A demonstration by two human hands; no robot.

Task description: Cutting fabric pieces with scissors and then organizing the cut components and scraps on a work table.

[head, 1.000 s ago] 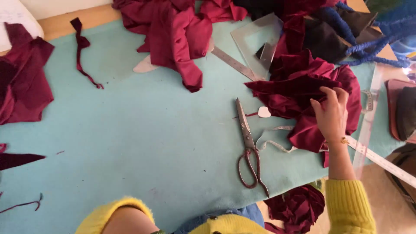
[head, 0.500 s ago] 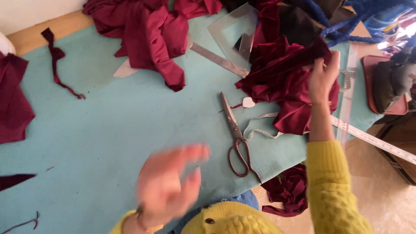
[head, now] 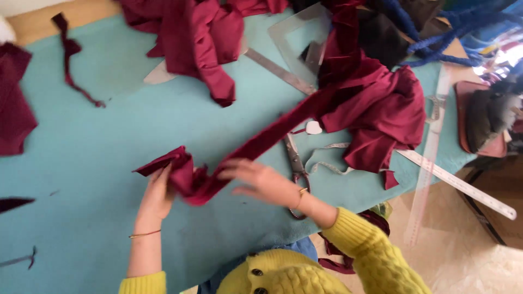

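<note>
Hands work a long maroon fabric strip [head: 261,144] over the teal counter [head: 109,136]: the left hand [head: 158,193] has its grip closed on the bunched end, while the right hand [head: 261,182] lies on the strip with fingers spread, its hold blurred and not determinable. The strip runs up-right into a maroon fabric pile [head: 376,109]; scissors [head: 295,163] lie just beyond the right hand, partly under it, with a metal ruler [head: 463,185] nearby.
</note>
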